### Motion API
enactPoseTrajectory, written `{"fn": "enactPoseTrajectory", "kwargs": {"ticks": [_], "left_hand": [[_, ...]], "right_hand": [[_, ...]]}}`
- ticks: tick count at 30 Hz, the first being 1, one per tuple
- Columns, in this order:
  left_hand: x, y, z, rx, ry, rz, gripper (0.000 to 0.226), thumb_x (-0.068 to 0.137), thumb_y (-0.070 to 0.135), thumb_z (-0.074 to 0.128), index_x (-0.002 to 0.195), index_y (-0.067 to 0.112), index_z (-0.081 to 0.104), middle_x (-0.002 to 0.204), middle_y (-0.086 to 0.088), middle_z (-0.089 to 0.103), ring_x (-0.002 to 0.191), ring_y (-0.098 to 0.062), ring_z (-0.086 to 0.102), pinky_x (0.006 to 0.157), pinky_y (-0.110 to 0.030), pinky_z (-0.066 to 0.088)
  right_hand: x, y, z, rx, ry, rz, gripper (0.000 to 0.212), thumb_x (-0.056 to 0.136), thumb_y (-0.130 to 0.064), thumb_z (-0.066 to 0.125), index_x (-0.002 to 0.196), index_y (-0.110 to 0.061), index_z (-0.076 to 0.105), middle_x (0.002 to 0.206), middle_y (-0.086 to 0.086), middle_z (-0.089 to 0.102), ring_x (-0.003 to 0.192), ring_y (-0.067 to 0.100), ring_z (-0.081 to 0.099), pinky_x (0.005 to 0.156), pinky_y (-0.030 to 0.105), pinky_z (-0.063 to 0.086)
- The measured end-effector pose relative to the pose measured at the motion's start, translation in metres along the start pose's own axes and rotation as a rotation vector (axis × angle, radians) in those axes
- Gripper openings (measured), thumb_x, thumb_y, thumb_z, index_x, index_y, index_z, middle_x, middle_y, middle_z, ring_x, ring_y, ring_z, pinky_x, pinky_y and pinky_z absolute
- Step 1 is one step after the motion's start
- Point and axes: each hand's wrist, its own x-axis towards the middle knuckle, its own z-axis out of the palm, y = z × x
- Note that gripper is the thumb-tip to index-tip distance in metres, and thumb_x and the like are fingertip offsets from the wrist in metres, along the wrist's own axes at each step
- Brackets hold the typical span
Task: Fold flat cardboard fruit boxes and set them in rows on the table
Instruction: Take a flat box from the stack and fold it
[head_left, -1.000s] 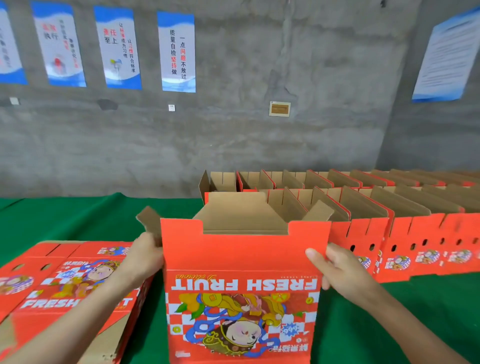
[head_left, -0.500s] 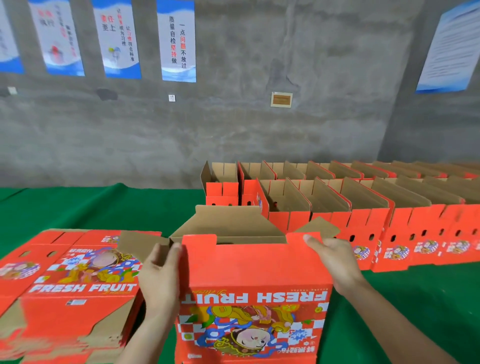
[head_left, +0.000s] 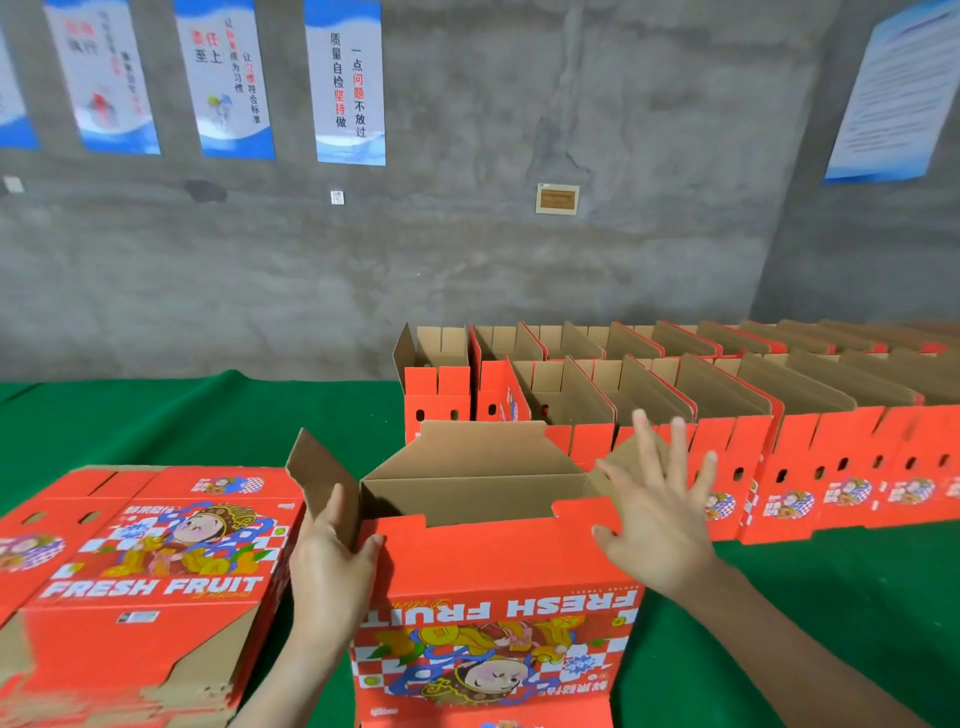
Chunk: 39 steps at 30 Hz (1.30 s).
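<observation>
**Right hand (head_left: 660, 525) lifted off the box rim, fingers spread**

Since half a second ago the right hand has been taken off the upper right corner of the open box (head_left: 493, 571). It is now held over that corner with the fingers straight and spread apart; whether the palm touches the cardboard cannot be told. The left hand (head_left: 332, 566) has been shifted to the upper left corner, where the edge beside the brown side flap (head_left: 322, 473) is pinched between thumb and fingers. That flap is swung outward toward 10 o'clock.

The open box is stood upright at 6 o'clock in the view, with its print upside down and its brown inside shown. At 8 o'clock a stack of flat boxes (head_left: 145, 571) is laid on the table (head_left: 182, 421), which is covered in green cloth. From 12 to 3 o'clock two rows of folded boxes (head_left: 727, 415) are set side by side with flaps raised.

Behind the table a bare grey concrete wall (head_left: 519, 260) is seen. It is hung with blue-and-white posters (head_left: 345, 83) at 11 o'clock, a small framed plaque (head_left: 557, 198) at 12 o'clock and a large notice (head_left: 893, 93) at 2 o'clock.
</observation>
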Motion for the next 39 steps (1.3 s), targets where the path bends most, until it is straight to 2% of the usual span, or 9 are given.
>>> {"fn": "enactPoseTrajectory", "kwargs": {"ticks": [2, 6, 14, 18, 24, 28, 32, 36, 39], "left_hand": [[0.002, -0.001, 0.001, -0.014, -0.014, 0.019, 0.067, 0.073, 0.001, 0.076, 0.135, 0.008, 0.051, 0.127, -0.019, 0.057, 0.114, -0.032, 0.057, 0.090, -0.035, 0.043], [0.005, -0.001, 0.002, 0.022, -0.023, 0.044, 0.065, 0.070, -0.003, 0.075, 0.131, 0.011, 0.055, 0.123, -0.018, 0.060, 0.110, -0.034, 0.059, 0.081, -0.029, 0.040], [0.019, -0.002, 0.000, 0.043, -0.162, 0.311, 0.097, 0.068, -0.017, 0.065, 0.150, 0.015, 0.021, 0.158, 0.001, 0.013, 0.146, -0.015, 0.014, 0.112, -0.013, 0.011], [0.021, -0.005, 0.000, -0.037, -0.370, 0.487, 0.106, 0.081, -0.003, 0.065, 0.149, 0.039, -0.003, 0.143, 0.018, 0.041, 0.132, 0.003, 0.037, 0.106, -0.010, 0.028], [0.039, -0.001, 0.007, 0.135, -0.379, 0.454, 0.032, 0.095, 0.025, 0.054, 0.126, 0.025, 0.059, 0.117, 0.009, 0.066, 0.110, -0.015, 0.061, 0.087, -0.015, 0.039], [0.066, 0.013, 0.020, 0.522, -0.502, 0.332, 0.066, 0.079, 0.019, 0.063, 0.138, 0.042, 0.042, 0.149, -0.005, 0.022, 0.139, -0.028, 0.020, 0.113, -0.042, 0.018], [0.080, 0.009, 0.027, 0.158, -0.719, 0.207, 0.073, 0.074, 0.000, 0.068, 0.135, 0.032, 0.043, 0.136, -0.006, 0.036, 0.129, -0.020, 0.038, 0.097, -0.009, 0.024], [0.078, 0.002, 0.031, 0.101, -0.694, 0.207, 0.075, 0.073, -0.003, 0.066, 0.136, 0.031, 0.043, 0.133, -0.002, 0.033, 0.123, -0.013, 0.038, 0.095, -0.011, 0.026], [0.077, 0.002, 0.034, 0.114, -0.706, 0.220, 0.079, 0.077, -0.002, 0.062, 0.145, 0.024, 0.034, 0.145, 0.002, 0.024, 0.124, -0.008, 0.031, 0.097, -0.012, 0.025]], "right_hand": [[0.003, -0.015, 0.002, 0.054, 0.178, -0.225, 0.049, 0.069, -0.031, 0.077, 0.114, -0.021, 0.064, 0.156, 0.014, 0.024, 0.144, 0.042, 0.012, 0.112, 0.058, 0.006], [0.032, -0.041, 0.009, 0.331, -0.114, -0.253, 0.039, 0.099, -0.040, 0.041, 0.132, -0.023, 0.050, 0.138, -0.003, 0.048, 0.131, 0.020, 0.042, 0.106, 0.034, 0.035], [0.046, -0.022, 0.046, 0.079, -0.369, -0.142, 0.073, 0.087, -0.067, 0.034, 0.150, -0.040, 0.007, 0.151, 0.004, 0.021, 0.133, 0.028, 0.034, 0.113, 0.041, 0.014], [0.044, -0.021, 0.048, 0.117, -0.339, -0.148, 0.078, 0.086, -0.064, 0.036, 0.149, -0.042, -0.005, 0.150, 0.006, 0.022, 0.124, 0.030, 0.040, 0.106, 0.040, 0.020], [0.044, -0.020, 0.048, 0.140, -0.318, -0.147, 0.085, 0.085, -0.064, 0.040, 0.149, -0.040, -0.011, 0.151, 0.008, 0.021, 0.124, 0.030, 0.041, 0.106, 0.039, 0.021], [0.041, -0.020, 0.046, 0.099, -0.287, -0.151, 0.082, 0.087, -0.063, 0.039, 0.152, -0.032, 0.001, 0.154, 0.002, 0.023, 0.138, 0.026, 0.028, 0.113, 0.044, 0.011], [0.036, -0.010, 0.039, 0.068, -0.021, -0.056, 0.076, 0.088, -0.055, 0.051, 0.151, -0.028, 0.018, 0.160, 0.006, 0.007, 0.147, 0.025, 0.000, 0.113, 0.049, -0.015], [0.034, 0.011, 0.027, 0.482, 0.466, 0.114, 0.083, 0.078, -0.003, 0.068, 0.149, -0.017, 0.027, 0.160, 0.011, -0.001, 0.147, 0.017, -0.008, 0.116, 0.037, 0.000], [0.034, 0.022, 0.023, 0.965, 0.250, 0.259, 0.081, 0.085, 0.003, 0.063, 0.151, -0.015, 0.019, 0.155, 0.002, 0.026, 0.142, 0.005, 0.021, 0.111, 0.026, 0.023]]}}
